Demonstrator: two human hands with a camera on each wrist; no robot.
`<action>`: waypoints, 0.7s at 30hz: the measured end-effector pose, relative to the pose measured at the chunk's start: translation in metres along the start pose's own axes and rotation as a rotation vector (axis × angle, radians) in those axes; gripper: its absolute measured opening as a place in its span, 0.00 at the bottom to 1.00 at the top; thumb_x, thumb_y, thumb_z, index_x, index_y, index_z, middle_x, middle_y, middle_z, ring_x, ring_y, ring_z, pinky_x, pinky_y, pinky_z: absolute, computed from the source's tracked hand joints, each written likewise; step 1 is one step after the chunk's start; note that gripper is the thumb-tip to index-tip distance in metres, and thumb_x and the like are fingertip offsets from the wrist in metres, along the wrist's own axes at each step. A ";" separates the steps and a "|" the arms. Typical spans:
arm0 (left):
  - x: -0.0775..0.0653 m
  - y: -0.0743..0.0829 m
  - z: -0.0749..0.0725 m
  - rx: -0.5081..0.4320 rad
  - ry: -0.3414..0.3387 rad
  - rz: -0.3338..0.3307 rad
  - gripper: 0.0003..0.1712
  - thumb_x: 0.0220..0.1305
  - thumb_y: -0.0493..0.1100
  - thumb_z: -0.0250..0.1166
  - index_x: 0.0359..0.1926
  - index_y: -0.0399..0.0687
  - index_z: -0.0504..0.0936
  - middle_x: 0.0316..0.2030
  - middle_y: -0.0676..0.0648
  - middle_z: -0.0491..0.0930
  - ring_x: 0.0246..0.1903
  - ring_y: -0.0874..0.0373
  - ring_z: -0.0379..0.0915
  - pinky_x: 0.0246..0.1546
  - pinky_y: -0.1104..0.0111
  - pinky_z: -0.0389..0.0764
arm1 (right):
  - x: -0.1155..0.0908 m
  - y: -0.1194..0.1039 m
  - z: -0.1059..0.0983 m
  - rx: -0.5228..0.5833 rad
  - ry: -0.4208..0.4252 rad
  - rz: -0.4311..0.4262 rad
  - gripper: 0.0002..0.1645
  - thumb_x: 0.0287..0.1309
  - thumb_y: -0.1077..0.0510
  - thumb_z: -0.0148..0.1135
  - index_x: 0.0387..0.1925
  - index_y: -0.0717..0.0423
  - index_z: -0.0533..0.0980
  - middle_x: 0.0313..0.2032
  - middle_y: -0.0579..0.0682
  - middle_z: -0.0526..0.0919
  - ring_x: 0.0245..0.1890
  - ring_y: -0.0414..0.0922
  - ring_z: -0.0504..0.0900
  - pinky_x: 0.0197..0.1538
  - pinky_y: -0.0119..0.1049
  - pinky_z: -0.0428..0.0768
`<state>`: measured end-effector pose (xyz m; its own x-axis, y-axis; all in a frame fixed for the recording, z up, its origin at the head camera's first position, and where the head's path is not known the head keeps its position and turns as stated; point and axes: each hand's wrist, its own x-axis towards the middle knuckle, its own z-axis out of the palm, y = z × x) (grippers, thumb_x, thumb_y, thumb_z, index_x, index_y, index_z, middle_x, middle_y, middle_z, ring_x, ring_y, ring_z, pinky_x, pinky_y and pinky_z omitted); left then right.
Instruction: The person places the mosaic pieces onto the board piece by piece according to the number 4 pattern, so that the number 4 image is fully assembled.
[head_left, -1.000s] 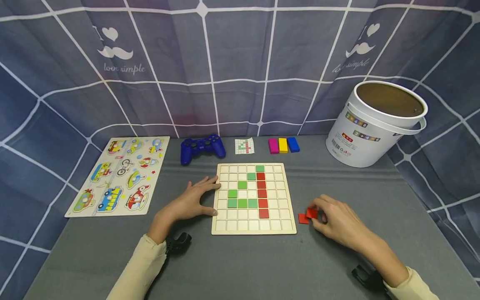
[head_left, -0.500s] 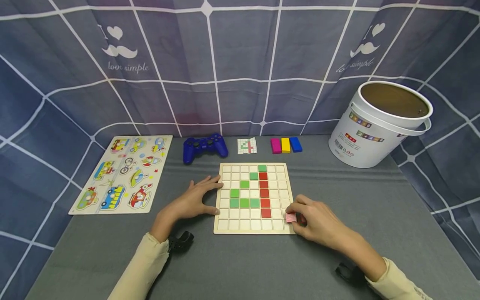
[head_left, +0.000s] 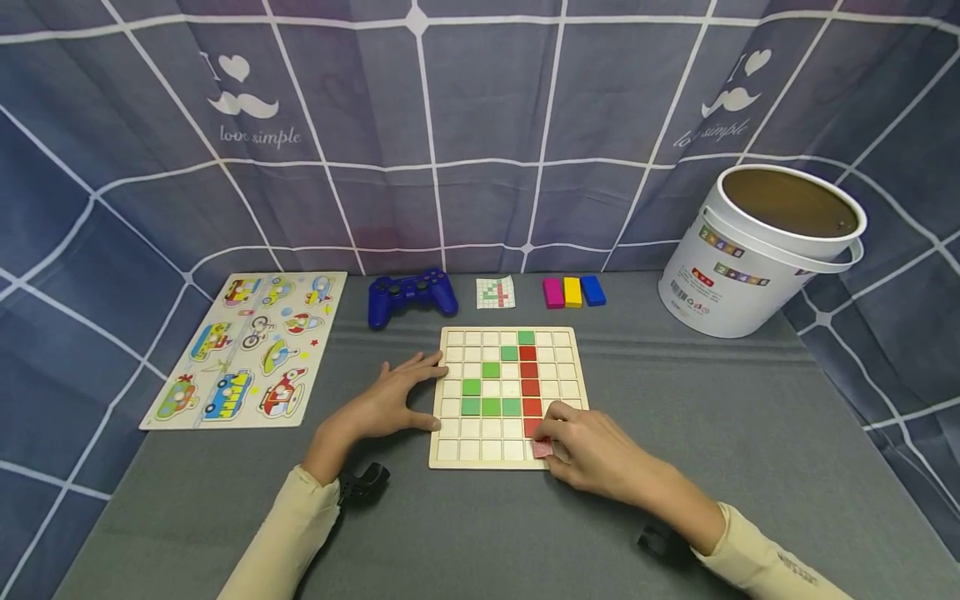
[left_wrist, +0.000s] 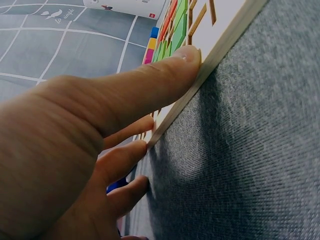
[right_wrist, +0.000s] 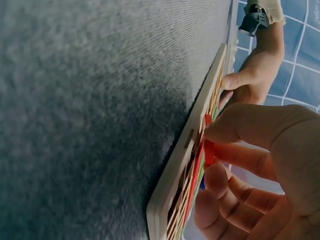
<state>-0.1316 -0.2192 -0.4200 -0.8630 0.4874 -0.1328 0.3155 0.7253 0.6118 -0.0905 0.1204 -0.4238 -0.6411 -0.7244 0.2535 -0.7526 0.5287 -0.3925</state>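
Observation:
A square wooden grid board [head_left: 468,450] lies on the table, with green tiles [head_left: 491,407] in a stepped line and row and red tiles [head_left: 529,387] in a column. My right hand [head_left: 600,458] pinches a red square tile [head_left: 542,449] between thumb and fingers at the board's bottom row, just below the red column. In the right wrist view this tile [right_wrist: 209,152] stands tilted against the board. My left hand [head_left: 386,400] rests along the board's left edge, fingers spread. In the left wrist view its thumb [left_wrist: 187,57] touches the rim.
Behind the board are a blue game controller [head_left: 412,296], a small pattern card [head_left: 495,292] and magenta, yellow and blue blocks [head_left: 572,292]. A picture puzzle board [head_left: 247,350] lies at left. A white bucket [head_left: 720,275] stands at back right, before a checked curtain [head_left: 480,125].
My right hand has lifted a red tile from the table right of the board and carried it left onto the bottom row. The left hand has stayed on the board's edge.

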 end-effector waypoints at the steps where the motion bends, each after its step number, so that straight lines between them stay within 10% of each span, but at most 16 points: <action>1: 0.000 0.000 0.000 0.000 0.000 0.000 0.49 0.53 0.49 0.78 0.74 0.46 0.67 0.77 0.47 0.51 0.76 0.43 0.39 0.67 0.32 0.32 | 0.001 0.000 0.001 -0.005 -0.006 0.004 0.13 0.48 0.62 0.73 0.38 0.49 0.84 0.33 0.39 0.75 0.21 0.31 0.66 0.24 0.26 0.68; 21: 0.000 0.000 0.001 0.022 0.004 -0.009 0.49 0.53 0.51 0.79 0.73 0.48 0.67 0.78 0.47 0.51 0.76 0.44 0.40 0.67 0.32 0.33 | -0.011 0.007 -0.011 -0.001 0.047 0.082 0.22 0.44 0.54 0.78 0.45 0.50 0.83 0.38 0.41 0.77 0.21 0.30 0.66 0.24 0.27 0.67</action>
<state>-0.1310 -0.2190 -0.4210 -0.8675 0.4789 -0.1345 0.3166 0.7401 0.5933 -0.0903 0.1366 -0.4198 -0.7066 -0.6574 0.2619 -0.6977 0.5855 -0.4127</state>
